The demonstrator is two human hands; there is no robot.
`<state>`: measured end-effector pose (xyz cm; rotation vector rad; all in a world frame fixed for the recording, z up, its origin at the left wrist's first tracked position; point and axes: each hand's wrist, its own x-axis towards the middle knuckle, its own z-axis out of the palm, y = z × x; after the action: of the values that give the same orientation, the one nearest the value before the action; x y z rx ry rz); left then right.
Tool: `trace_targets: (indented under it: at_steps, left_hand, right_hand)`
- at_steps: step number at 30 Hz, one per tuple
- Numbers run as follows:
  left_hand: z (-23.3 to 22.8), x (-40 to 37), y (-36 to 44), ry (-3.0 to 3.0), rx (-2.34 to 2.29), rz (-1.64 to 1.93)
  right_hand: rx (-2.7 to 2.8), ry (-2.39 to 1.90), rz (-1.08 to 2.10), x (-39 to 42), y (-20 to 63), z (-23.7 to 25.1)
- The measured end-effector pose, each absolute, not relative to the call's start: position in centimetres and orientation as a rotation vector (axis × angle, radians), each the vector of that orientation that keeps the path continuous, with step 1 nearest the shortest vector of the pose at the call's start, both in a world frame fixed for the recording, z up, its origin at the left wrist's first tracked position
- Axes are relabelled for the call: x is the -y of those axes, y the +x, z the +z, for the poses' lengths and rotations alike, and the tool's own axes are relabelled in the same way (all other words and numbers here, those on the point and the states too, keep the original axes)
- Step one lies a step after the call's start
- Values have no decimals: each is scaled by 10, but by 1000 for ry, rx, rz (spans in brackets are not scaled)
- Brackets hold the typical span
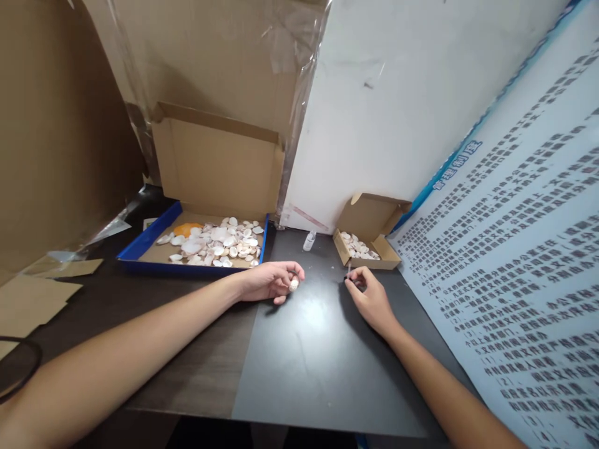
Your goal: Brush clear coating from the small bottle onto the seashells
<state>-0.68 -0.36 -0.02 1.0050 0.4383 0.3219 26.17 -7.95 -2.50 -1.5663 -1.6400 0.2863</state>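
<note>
The shell [294, 285] has a ribbed surface. The small box [381, 264] is matt cardboard. The bench [309, 368] is smooth and glossy.

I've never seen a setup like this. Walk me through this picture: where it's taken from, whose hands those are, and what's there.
There is no machine here, only a person's bare hands. The single picture comes from a camera worn on that person's head, looking forward and down, so both forearms reach away from you.

The left hand holds a small pale shell. The right hand pinches a slim item, too small to name surely.

On the dark table, a blue-edged tray at the left holds many loose shells. At the right, an open cardboard box holds more, and a small clear bottle stands between the two.
</note>
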Motion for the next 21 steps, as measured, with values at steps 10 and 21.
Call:
trace_targets:
  at_steps: [10, 21]
  left_hand:
    - [0, 2, -6, 1040, -426, 296]
    - [-1, 4, -6, 1090, -422, 296]
  right_hand:
    - [1582, -1531, 342, 67, 265, -37]
    - [1655, -1571, 342, 67, 266, -35]
